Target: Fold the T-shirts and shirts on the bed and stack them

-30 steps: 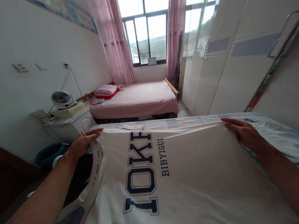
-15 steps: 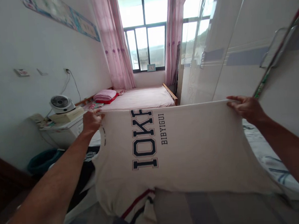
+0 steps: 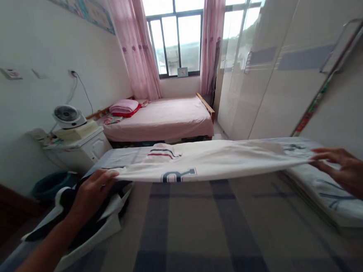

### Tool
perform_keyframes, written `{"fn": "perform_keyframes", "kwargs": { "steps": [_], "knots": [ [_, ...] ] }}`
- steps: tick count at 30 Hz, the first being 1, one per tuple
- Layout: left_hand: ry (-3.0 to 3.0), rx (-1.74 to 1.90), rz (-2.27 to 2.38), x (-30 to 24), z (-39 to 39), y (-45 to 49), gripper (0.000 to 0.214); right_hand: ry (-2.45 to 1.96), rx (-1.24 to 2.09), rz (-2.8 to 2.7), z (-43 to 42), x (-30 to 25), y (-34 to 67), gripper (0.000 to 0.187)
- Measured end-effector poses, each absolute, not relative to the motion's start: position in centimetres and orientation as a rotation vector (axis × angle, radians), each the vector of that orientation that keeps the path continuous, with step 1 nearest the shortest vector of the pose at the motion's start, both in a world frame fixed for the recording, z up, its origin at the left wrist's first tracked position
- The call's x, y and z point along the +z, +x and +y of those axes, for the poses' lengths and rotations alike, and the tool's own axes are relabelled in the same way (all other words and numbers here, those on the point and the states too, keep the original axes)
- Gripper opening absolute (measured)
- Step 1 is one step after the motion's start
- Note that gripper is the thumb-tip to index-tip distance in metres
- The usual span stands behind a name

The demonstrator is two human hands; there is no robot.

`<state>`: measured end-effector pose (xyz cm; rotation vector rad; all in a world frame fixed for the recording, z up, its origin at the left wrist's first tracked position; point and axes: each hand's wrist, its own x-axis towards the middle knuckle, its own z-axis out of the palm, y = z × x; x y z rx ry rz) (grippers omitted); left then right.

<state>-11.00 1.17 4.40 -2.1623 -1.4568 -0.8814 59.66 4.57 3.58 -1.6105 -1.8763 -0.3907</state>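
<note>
A white T-shirt (image 3: 220, 162) with dark blue letters lies stretched across the far part of a checked grey bed cover (image 3: 191, 230), its near edge lifted a little. My left hand (image 3: 90, 194) pinches the shirt's left corner, fingers closed on the cloth. My right hand (image 3: 348, 172) grips the right corner with curled fingers, over a folded white and blue quilt (image 3: 332, 202). A dark and white garment (image 3: 78, 220) lies crumpled under my left wrist.
A pink bed (image 3: 164, 118) with folded pink bedding stands beyond, under a window with pink curtains. A white bedside cabinet (image 3: 79, 149) with a small fan (image 3: 65, 116) is at the left wall. A glossy wardrobe (image 3: 275, 59) lines the right side.
The shirt was held up spread in the air; both hands have come down and forward, and the shirt now lies nearly flat on the bed, with the print mostly hidden.
</note>
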Motion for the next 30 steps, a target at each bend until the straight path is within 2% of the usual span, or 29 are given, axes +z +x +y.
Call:
{"fn": "perform_keyframes", "kwargs": {
  "steps": [4,9,14,17,19,23,26,30],
  "knots": [
    [-2.403,-0.690,-1.464,0.5,-1.9,-10.8,0.028,-1.550,-0.379,-2.099,2.1,-1.1,60.6,0.041],
    [-2.329,-0.682,-1.533,0.2,-3.4,-11.3,0.029,-1.459,-0.477,-2.059,0.1,-1.3,60.1,0.034],
    [-2.390,-0.468,-1.560,0.9,-5.0,-11.5,0.024,-1.572,-0.222,-2.114,-2.3,-2.9,61.0,0.029],
    [-2.355,-0.492,-1.585,2.2,-4.7,-9.6,0.029,-1.655,-0.142,-2.104,-2.6,-2.2,59.6,0.025],
    [-2.335,-0.548,-1.598,2.9,-3.8,-7.0,0.033,-1.646,-0.165,-2.053,-2.2,-0.5,56.6,0.027],
    [-2.498,-0.480,-1.462,2.5,-1.5,-0.7,0.039,-1.539,-0.068,-2.205,-0.7,1.9,47.7,0.044],
    [-2.558,-0.349,-1.411,0.2,0.0,1.6,0.044,-1.474,-0.015,-2.396,0.7,0.4,43.3,0.050],
    [-2.470,-0.175,-1.642,-3.1,1.0,-0.5,0.050,-1.700,-0.094,-2.392,1.7,-4.3,45.2,0.054]
  ]
}}
